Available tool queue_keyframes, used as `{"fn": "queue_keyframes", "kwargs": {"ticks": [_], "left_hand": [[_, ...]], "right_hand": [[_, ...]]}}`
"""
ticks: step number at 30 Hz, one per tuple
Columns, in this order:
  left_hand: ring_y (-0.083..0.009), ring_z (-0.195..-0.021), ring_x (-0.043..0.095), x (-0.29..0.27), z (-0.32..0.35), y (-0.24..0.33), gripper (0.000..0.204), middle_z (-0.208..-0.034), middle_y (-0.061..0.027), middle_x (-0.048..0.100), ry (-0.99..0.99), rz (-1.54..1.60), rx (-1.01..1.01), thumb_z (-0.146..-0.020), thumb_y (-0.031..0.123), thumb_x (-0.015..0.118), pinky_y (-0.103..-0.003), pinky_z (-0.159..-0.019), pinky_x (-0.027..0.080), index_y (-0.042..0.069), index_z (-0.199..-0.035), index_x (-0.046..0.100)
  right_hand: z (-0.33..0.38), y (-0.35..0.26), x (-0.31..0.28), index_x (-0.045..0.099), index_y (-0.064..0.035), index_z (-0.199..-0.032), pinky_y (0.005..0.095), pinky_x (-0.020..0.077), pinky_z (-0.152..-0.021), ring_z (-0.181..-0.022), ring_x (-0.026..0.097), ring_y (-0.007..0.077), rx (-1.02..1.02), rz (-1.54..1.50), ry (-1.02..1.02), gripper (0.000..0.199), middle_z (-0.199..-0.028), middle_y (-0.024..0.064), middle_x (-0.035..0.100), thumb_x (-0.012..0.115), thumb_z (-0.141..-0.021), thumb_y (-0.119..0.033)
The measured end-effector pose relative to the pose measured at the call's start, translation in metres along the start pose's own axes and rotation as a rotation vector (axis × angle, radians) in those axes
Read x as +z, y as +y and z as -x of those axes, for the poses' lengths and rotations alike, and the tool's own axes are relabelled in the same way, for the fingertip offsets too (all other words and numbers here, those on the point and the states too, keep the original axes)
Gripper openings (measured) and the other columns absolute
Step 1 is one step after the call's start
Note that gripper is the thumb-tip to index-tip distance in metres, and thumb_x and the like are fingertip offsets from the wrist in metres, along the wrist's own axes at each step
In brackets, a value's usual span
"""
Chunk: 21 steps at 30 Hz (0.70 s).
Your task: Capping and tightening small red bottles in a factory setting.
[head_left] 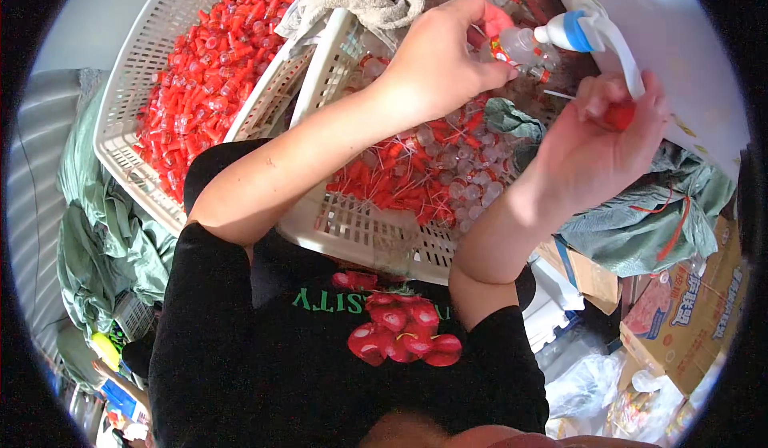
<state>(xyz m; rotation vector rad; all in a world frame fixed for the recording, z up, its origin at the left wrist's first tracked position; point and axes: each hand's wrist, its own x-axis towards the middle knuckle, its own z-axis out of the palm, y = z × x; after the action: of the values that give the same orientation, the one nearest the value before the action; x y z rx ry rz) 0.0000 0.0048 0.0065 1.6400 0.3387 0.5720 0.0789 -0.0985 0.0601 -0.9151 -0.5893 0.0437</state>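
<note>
My left hand [444,60] is closed on a small clear plastic bottle [522,46] with a red printed band, tilted at the upper right. The bottle's end meets the tip of a white nozzle with a blue ring [572,32]. From the nozzle a white strip [622,52] curves down to my right hand [596,144]. The right fingers are curled around a small red piece [618,115], only partly visible. Below both hands, a white plastic basket [368,244] holds red pieces with thin white sticks [392,180] and several clear bottles [474,192].
A second white basket [112,120] at left is filled with red-and-clear pieces [212,76]. A beige cloth [356,0] drapes over the basket rims. A white surface [696,64] stands at the right, above a green bag [648,216] and cardboard boxes [680,320].
</note>
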Motion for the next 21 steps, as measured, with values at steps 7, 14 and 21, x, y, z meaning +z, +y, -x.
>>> {"fn": "queue_keyframes", "kwargs": {"ticks": [7, 14, 21], "left_hand": [[-0.0052, -0.075, 0.054, 0.001, 0.0, 0.0, 0.032, -0.085, -0.0013, 0.059, 0.024, -0.016, 0.03, -0.069, 0.001, 0.067, -0.019, -0.067, 0.045, 0.0, -0.097, 0.053], [-0.0064, -0.077, 0.054, 0.005, 0.002, 0.012, 0.034, -0.088, -0.0025, 0.058, 0.024, 0.121, 0.025, -0.069, 0.0, 0.067, -0.02, -0.068, 0.045, -0.001, -0.1, 0.052], [-0.015, -0.065, 0.054, 0.002, 0.003, 0.013, 0.03, -0.075, -0.0085, 0.058, 0.108, 0.017, 0.121, -0.063, 0.007, 0.068, -0.027, -0.06, 0.044, 0.001, -0.089, 0.056]], "right_hand": [[-0.004, 0.002, 0.01, 0.054, 0.0028, -0.083, 0.0205, 0.026, -0.044, -0.053, 0.038, 0.0108, 0.008, 0.037, 0.143, 0.017, -0.059, 0.0049, 0.043, 0.052, -0.079, -0.013], [-0.003, 0.005, 0.013, 0.052, 0.0012, -0.076, 0.0204, 0.0253, -0.042, -0.052, 0.036, 0.011, -0.012, 0.056, 0.194, 0.014, -0.057, 0.0047, 0.04, 0.051, -0.078, -0.013], [0.002, 0.01, 0.007, 0.05, -0.0012, -0.071, 0.0209, 0.0251, -0.041, -0.048, 0.032, 0.0111, -0.011, 0.028, 0.166, 0.015, -0.056, 0.0056, 0.038, 0.051, -0.079, -0.014]]}}
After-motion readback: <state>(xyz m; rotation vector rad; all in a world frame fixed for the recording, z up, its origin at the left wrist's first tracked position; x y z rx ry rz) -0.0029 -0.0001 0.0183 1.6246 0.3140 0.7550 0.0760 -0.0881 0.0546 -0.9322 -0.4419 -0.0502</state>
